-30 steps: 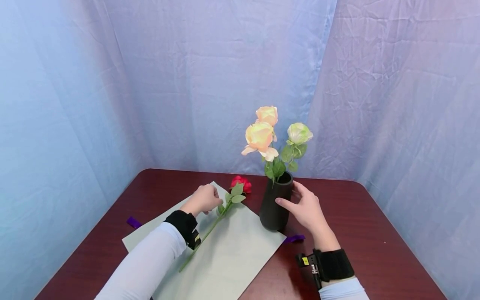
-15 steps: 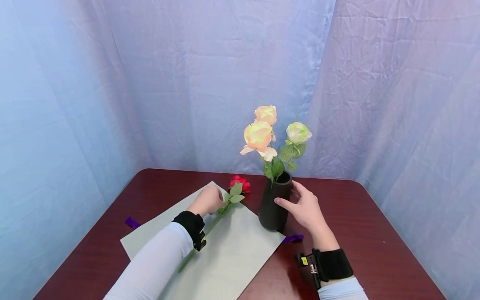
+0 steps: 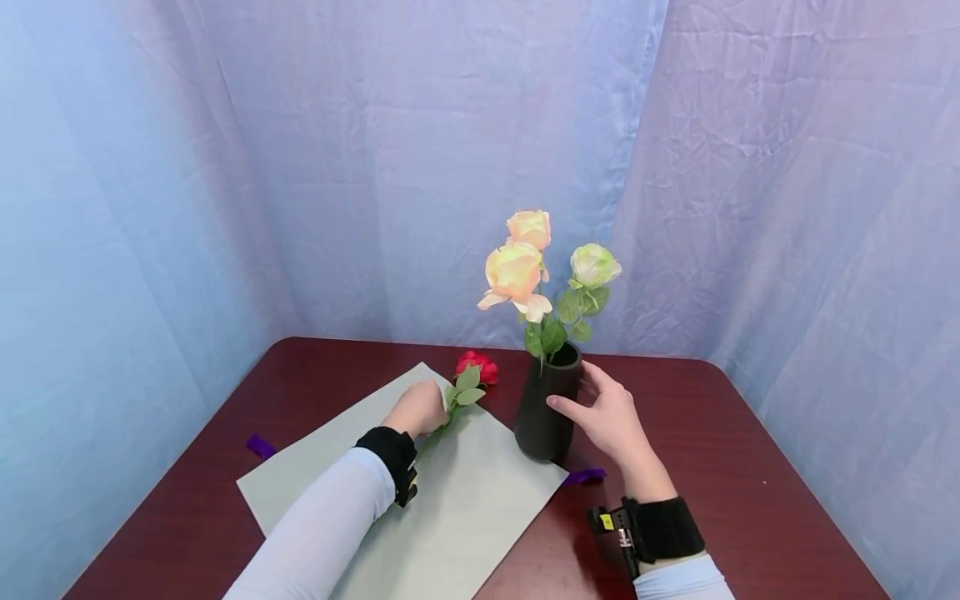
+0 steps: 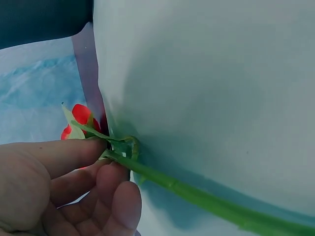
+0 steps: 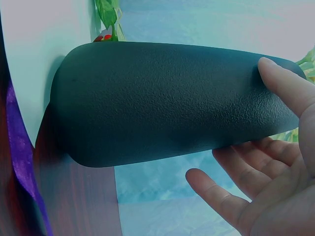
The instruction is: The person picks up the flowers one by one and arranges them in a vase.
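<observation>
A red rose [image 3: 477, 367] with green leaves lies across the pale green sheet of paper [image 3: 472, 492]. My left hand [image 3: 420, 407] pinches its stem [image 4: 197, 196] just below the leaves, between thumb and fingers. At the right corner of the sheet stands a black vase [image 3: 542, 412]. It holds two peach roses [image 3: 513, 273] and one pale green rose [image 3: 595, 265]. My right hand [image 3: 611, 417] holds the vase near the neck, thumb on the near side and fingers behind; in the right wrist view the index finger or a neighbour stands a little off the surface.
Beneath the paper, a purple ribbon [image 3: 587, 476] sticks out at the right corner, and another purple end [image 3: 261, 446] shows at left. The dark red-brown table [image 3: 720, 467] has rounded far corners. Pale blue curtains [image 3: 450, 167] hang behind and at both sides.
My left hand has moved right and slightly forward onto the rose's stem and now pinches it. My right hand and the vase have stayed put, apart from a slight view shift.
</observation>
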Tool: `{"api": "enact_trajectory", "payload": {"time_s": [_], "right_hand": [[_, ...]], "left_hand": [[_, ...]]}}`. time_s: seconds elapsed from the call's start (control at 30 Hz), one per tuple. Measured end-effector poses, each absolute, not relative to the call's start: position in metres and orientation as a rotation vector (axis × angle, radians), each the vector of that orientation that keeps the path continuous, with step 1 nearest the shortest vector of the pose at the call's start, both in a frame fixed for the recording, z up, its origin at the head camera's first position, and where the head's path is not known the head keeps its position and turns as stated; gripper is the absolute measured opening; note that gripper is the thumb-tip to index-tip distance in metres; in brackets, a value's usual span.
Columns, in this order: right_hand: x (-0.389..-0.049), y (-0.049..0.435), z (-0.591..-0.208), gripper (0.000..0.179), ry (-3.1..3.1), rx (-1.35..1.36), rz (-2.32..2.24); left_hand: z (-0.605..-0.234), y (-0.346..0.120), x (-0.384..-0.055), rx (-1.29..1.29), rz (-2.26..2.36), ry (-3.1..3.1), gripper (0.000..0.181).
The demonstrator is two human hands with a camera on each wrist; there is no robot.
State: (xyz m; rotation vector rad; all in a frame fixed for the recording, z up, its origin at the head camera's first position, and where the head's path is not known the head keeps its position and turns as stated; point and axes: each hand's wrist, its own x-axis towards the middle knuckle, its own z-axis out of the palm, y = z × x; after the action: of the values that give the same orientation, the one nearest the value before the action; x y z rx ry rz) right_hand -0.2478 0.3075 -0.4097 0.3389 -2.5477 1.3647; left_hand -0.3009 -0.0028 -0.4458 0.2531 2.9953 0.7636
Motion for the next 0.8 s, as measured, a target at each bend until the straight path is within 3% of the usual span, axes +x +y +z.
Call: {"api": "enact_trajectory", "payload": {"time_s": [0.47,0.8], "right_hand": [[-0.247,0.306,-0.411,0.08,-2.547,0.356,1.38],[-0.247,0.306,-0.409,0.079,-2.539,0.356,1.366]], "left_hand": [[-0.447,0.003,-0.3,0.231,0.693,2.939,0.048],[-0.431,-0.005,-0.299,0.261,0.949,2.764,0.043]]}}
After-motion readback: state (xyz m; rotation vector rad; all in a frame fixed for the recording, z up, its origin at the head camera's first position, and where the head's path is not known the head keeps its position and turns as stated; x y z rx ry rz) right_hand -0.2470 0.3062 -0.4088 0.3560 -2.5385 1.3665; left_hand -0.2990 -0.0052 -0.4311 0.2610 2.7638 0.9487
